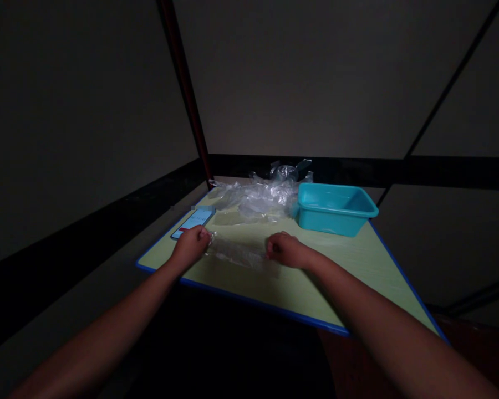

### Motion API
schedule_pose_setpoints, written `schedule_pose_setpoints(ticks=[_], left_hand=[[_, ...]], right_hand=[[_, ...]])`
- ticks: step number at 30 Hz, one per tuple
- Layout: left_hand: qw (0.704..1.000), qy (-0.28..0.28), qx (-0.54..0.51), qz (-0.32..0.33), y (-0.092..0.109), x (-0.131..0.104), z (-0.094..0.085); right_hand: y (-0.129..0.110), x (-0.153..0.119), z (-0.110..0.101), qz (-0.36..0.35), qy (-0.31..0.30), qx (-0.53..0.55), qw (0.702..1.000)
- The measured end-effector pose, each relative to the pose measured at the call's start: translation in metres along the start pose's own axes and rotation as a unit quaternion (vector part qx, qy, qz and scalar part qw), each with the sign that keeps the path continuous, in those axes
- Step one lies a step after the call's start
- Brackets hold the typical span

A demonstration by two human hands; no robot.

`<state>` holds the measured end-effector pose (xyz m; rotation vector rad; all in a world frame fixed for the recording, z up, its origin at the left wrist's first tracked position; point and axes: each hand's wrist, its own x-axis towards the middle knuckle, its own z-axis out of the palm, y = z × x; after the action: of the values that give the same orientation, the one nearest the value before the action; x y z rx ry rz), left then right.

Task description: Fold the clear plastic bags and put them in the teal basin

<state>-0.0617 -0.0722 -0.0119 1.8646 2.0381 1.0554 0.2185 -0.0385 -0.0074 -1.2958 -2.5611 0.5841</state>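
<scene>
A clear plastic bag [239, 255] is stretched between my two hands, low over the front part of the table. My left hand [191, 244] is closed on its left end, just in front of a phone [199, 218] with a lit screen. At the bag's right end, my right hand [288, 249] is curled closed, gripping the plastic. Behind the hands lies a loose heap of crumpled clear plastic bags [261, 198].
A turquoise plastic basin [332, 219] stands at the back right of the pale green table [349, 263], which has a blue edge. Pale wall panels with dark bands rise behind and to the left.
</scene>
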Motion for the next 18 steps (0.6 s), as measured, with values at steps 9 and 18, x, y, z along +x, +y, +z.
schedule_pose_setpoints(ticks=[9, 18], left_hand=[[1.000, -0.018, 0.013, 0.019, 0.003, 0.003, -0.006], [0.991, 0.009, -0.132, -0.015, -0.004, -0.005, -0.008]], right_hand=[[0.001, 0.000, 0.002, -0.006, 0.005, 0.009, 1.000], [0.001, 0.000, 0.005, -0.041, -0.004, 0.009, 0.999]])
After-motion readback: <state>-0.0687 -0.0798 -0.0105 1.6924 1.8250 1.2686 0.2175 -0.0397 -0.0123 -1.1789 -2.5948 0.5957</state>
